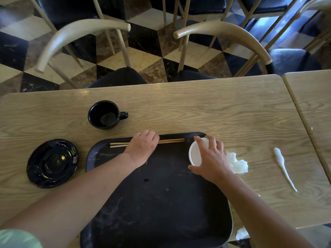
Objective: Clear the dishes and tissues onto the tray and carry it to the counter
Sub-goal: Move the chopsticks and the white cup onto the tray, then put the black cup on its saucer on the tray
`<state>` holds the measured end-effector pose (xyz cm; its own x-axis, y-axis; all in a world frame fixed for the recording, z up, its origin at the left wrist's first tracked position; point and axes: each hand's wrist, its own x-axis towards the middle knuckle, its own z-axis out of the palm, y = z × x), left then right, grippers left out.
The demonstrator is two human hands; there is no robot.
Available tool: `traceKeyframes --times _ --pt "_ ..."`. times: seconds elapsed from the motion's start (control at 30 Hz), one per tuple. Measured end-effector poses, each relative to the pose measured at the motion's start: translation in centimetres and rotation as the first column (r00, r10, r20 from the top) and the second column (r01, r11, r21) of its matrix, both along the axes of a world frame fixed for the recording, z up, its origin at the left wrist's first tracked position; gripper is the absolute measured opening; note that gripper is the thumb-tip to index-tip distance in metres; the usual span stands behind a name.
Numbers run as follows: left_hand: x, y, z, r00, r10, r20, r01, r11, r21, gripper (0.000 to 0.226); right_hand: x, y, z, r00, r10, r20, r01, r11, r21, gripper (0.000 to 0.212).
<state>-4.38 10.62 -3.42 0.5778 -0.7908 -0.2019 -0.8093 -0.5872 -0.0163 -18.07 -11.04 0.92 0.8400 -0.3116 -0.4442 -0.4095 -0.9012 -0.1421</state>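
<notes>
A black tray (157, 203) lies on the wooden table in front of me. A pair of wooden chopsticks (172, 140) rests along its far edge, and my left hand (143, 145) lies over their middle with fingers curled on them. My right hand (212, 158) grips a small white cup (195, 154) at the tray's far right corner. A crumpled white tissue (239, 164) lies on the table just right of that hand. A twisted white tissue (283, 166) lies farther right. A black mug (104, 115) and a black saucer (52, 162) stand left of the tray.
Two wooden chairs with curved backs (78, 33) are pushed in at the table's far side. A second table (311, 97) abuts on the right. Another bit of white tissue (241, 233) shows at the table's near edge beside the tray.
</notes>
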Motion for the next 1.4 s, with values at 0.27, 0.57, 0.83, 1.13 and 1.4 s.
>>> traceKeyframes --times 0.27,0.57,0.83,1.13,1.4 --pt "0.2 0.0 -0.2 1.0 -0.014 0.011 0.014 1.0 -0.006 0.042 0.2 -0.8 0.0 0.999 -0.026 -0.017 0.026 1.0 -0.007 0.105" --pt "0.2 -0.1 -0.2 1.0 0.005 -0.008 -0.004 0.999 0.052 0.046 0.0 -0.6 -0.2 0.998 -0.04 -0.045 0.039 0.999 -0.017 0.114" --pt "-0.4 -1.7 1.7 0.994 0.103 -0.037 -0.095 0.979 0.182 0.063 0.3 -0.9 0.6 0.995 -0.051 -0.086 0.054 0.998 0.033 0.116" --pt "-5.4 0.6 6.4 0.911 0.389 -0.137 -0.403 0.91 -0.095 0.028 -0.5 -0.7 4.4 0.992 0.103 0.065 -0.107 0.993 0.052 0.073" --pt "-12.3 5.9 10.2 0.746 0.618 -0.247 -0.665 0.704 -0.249 0.023 -1.7 2.0 7.9 0.95 0.253 0.183 -0.267 0.962 0.057 0.034"
